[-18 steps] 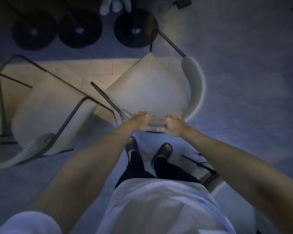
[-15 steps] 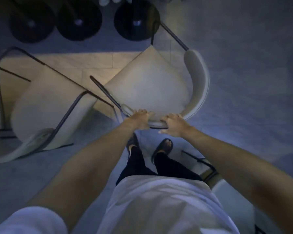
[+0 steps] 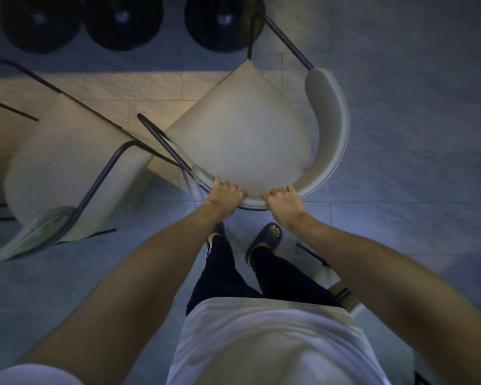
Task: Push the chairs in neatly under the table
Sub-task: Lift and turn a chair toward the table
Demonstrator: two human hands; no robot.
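Floor (image 3: 414, 162): grey stone tiles all around, with one warm-lit band running across behind the chairs.
Person: seen from above, white shirt (image 3: 261, 343), dark trousers, dark sandals (image 3: 264, 240), both bare arms stretched forward.
Centre chair (image 3: 242, 134): cream seat, turned at an angle so one seat corner points away from the person; its curved padded backrest (image 3: 331, 120) wraps from the near edge round to the right side. Dark metal frame tubes run off from both ends of the backrest.
Left chair (image 3: 67, 157): same cream make, angled, just beside the centre chair, its dark frame tube crossing the seat.
Third chair (image 3: 333, 279): only a pale edge and dark leg show behind the right forearm.
Pedestal bases (image 3: 222, 20): three round black discs in a row at the far edge, the centre chair's far frame tube reaching over the right one. The counter top itself is out of view.
Left hand (image 3: 225, 193): grip closed over the near curve of the backrest, fingers curled onto its top.
Right hand (image 3: 285, 202): grip closed over the same rail, just beside the left, knuckles up.
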